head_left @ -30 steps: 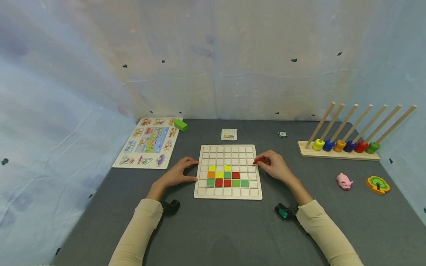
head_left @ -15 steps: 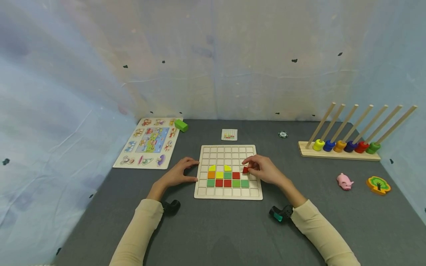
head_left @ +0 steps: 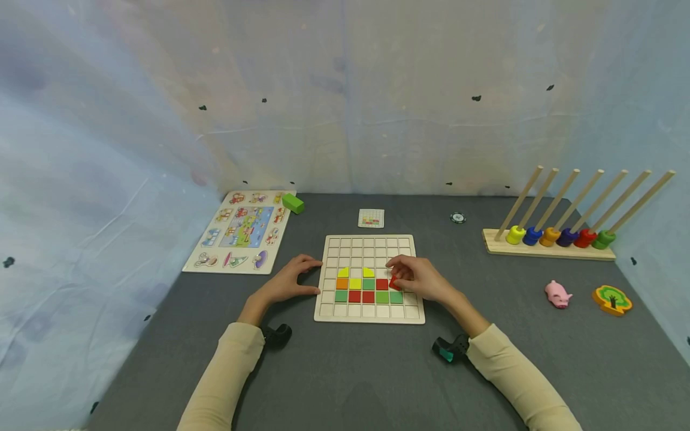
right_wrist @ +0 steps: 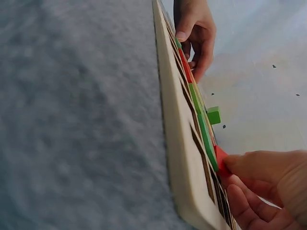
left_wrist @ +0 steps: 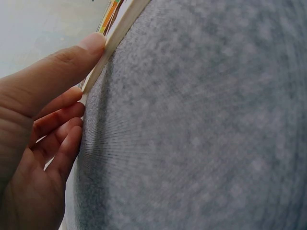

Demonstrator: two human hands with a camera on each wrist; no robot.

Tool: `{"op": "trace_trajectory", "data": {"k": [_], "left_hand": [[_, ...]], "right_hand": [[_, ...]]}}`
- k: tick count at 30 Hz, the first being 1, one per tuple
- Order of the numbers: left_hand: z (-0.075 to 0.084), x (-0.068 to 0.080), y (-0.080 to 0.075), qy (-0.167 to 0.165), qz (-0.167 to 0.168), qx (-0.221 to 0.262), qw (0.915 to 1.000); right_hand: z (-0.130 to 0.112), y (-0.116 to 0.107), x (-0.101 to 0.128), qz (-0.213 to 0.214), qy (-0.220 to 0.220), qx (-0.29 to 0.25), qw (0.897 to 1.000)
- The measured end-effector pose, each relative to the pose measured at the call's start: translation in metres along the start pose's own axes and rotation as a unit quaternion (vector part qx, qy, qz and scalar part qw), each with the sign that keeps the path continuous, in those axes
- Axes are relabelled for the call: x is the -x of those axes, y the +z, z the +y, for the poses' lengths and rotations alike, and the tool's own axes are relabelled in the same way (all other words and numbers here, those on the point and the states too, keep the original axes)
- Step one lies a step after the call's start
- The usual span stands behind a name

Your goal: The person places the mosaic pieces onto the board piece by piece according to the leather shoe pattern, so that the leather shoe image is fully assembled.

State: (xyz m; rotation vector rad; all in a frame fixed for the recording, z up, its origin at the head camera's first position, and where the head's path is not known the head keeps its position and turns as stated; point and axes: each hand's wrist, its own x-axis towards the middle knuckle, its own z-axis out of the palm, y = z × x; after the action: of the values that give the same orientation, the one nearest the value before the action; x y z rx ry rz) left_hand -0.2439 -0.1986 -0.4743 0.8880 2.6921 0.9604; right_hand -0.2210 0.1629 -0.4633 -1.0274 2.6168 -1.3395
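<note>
A pale wooden grid board [head_left: 369, 312] lies flat on the dark table, with red, green, yellow and orange tiles set in some of its cells. My right hand [head_left: 423, 279] pinches a red tile [right_wrist: 221, 161] between thumb and fingers. That tile is tilted over the board, just right of another red tile [head_left: 382, 284] and behind a green tile [head_left: 396, 297]. At the board's left edge my left hand [head_left: 290, 280] touches the rim with its thumb and fingertips, the fingers spread along it. In the left wrist view the thumb [left_wrist: 91, 43] rests against the edge.
Behind the board lies a small pattern card [head_left: 371, 218]. A picture puzzle board [head_left: 232, 233] with a green block [head_left: 293, 203] is at the back left. To the right are a poker chip [head_left: 457, 218], a peg stand [head_left: 547, 245], a pink pig [head_left: 557, 294] and a tree piece [head_left: 611, 300].
My right hand has carried the red tile left and toward me, from the board's right edge to beside the other red tile. The left hand stays at the board's left edge.
</note>
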Motion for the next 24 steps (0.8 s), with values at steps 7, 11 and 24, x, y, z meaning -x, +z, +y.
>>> {"op": "trace_trajectory", "data": {"k": [7,11,24], "left_hand": [[0.001,-0.0003,-0.0004,-0.005,-0.002,-0.002,1.0],[0.0011,-0.0002,-0.0004,-0.005,-0.002,-0.002,1.0],[0.0018,0.0004,-0.0011,0.002,0.002,-0.004,1.0]], "right_hand": [[-0.0017,0.0013,0.0021,0.006,-0.028,0.029,0.999],[-0.0034,0.0,0.0028,-0.007,-0.019,0.04,0.999],[-0.005,0.0032,0.0059,0.01,-0.036,0.069,0.997]]}}
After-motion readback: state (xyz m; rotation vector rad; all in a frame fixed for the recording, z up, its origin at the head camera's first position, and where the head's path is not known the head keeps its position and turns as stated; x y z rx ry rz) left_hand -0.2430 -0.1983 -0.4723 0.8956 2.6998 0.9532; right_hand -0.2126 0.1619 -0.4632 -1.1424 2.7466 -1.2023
